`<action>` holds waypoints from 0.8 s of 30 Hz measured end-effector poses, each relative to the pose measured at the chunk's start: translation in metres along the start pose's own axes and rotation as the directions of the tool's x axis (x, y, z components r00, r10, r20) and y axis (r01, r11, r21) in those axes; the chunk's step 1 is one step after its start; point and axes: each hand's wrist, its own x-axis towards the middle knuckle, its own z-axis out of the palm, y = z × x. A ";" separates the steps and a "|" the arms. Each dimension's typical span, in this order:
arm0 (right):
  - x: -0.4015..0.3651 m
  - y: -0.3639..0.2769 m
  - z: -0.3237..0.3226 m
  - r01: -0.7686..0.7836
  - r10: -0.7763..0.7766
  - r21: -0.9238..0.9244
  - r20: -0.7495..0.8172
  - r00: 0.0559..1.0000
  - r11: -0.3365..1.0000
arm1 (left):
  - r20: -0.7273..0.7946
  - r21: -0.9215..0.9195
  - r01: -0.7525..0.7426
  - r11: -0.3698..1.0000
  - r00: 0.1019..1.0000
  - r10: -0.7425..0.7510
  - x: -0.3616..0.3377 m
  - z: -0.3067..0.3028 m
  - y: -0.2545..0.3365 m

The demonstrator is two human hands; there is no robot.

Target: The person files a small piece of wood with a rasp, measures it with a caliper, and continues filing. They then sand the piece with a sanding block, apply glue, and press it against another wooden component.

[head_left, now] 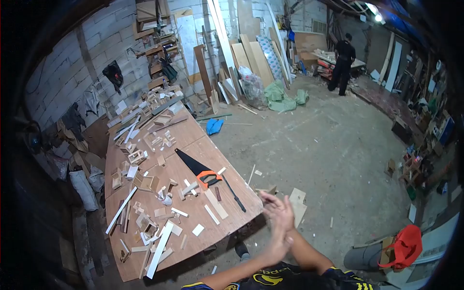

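My left hand and my right hand come together in front of my body, just off the near right corner of the wooden table. The left hand lies stretched against the heel of the right, slightly blurred. Fingers of the right hand are spread and point toward the table corner. Neither hand holds anything that I can see. Closest to them on the table is a dark slim bar. Beside it rests a handsaw with a black blade and an orange handle.
Many wood offcuts and small wooden boxes cover the table. Boards lean on the back wall near plastic bags. Another person stands at a far bench. A red bag hangs by a grey bin at right.
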 end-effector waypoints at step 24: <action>0.084 0.095 0.148 0.812 0.114 -0.583 0.805 0.582 -0.028 | -0.069 -0.997 -0.062 0.038 0.965 -0.255 -0.002 -0.247 -0.128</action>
